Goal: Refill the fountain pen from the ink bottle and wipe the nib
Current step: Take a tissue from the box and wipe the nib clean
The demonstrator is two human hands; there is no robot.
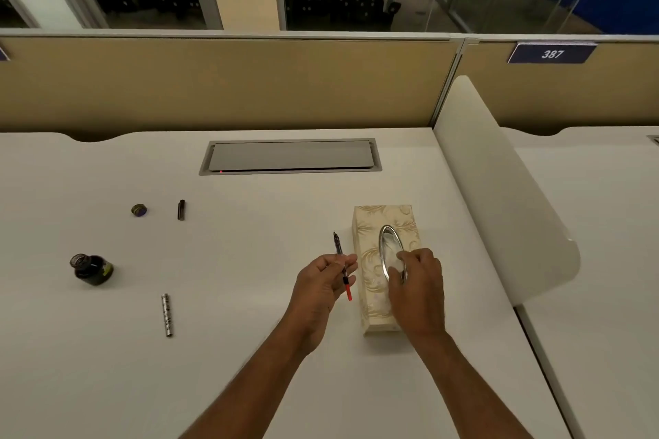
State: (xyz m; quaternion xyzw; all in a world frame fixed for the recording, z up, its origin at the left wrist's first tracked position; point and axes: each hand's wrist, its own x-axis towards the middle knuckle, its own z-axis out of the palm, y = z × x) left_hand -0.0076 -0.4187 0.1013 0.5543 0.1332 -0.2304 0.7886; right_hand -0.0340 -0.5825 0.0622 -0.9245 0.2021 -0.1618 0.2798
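My left grip (326,283) pinches the fountain pen (340,262) mid-body, nib pointing away. Just right of it, my right grip (417,290) curls into the tissue box (369,235) slot, pinching a tissue (394,258). Way left of the left grip the silver barrel (167,314) lies on the table (249,349), the open ink bottle (91,269) further out, its lid (139,210) and the pen cap (181,209) beyond.
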